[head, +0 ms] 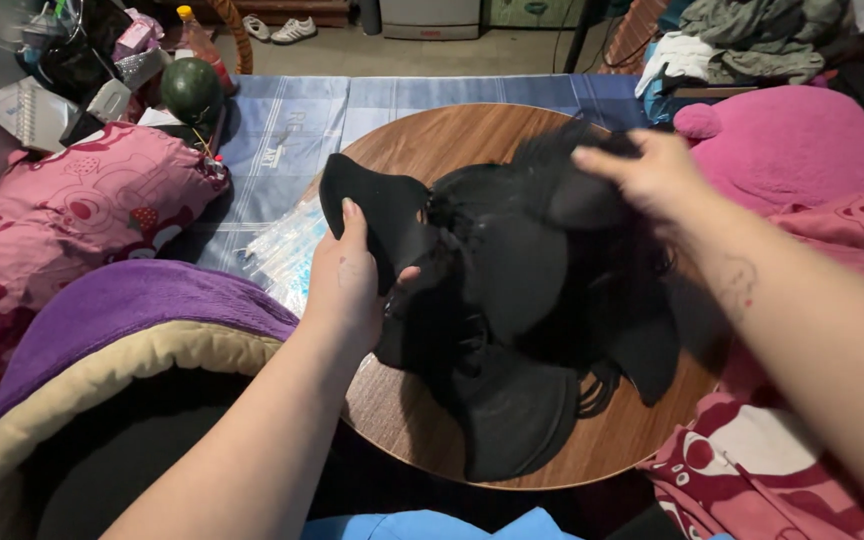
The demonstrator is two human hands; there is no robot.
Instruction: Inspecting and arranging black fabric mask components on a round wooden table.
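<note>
Cluttered living space, seen from above, with a round wood-grain table (412, 140) at centre carrying a heap of black fabric face masks (522, 300). Left hand (347, 285): closed on one black mask at the heap's left edge, thumb on the near side, fingers lying over its upper face, the piece standing tilted off the tabletop. Right hand (652, 175): over the far right of the heap, fingers curled down onto the topmost black piece; whether it pinches or merely presses cannot be told, since that part is blurred. The two hands are well apart, one at each side of the pile. Heap: covers most of the table's middle and near half, with thin black ear loops trailing at its lower right. Just beside the left hand, off the table's left rim: a stack of clear plastic sleeves (282, 250) lying on a blue-and-grey striped cloth (282, 120). Near left: a purple plush cushion with cream lining (122, 340). Far left: a pink printed pillow (62, 215), a small dark green melon (192, 90) and mixed clutter. Right: pink plush bedding (802, 140) and a pink printed blanket (752, 470). Background: bare floor with a pair of white sneakers (282, 28).
</note>
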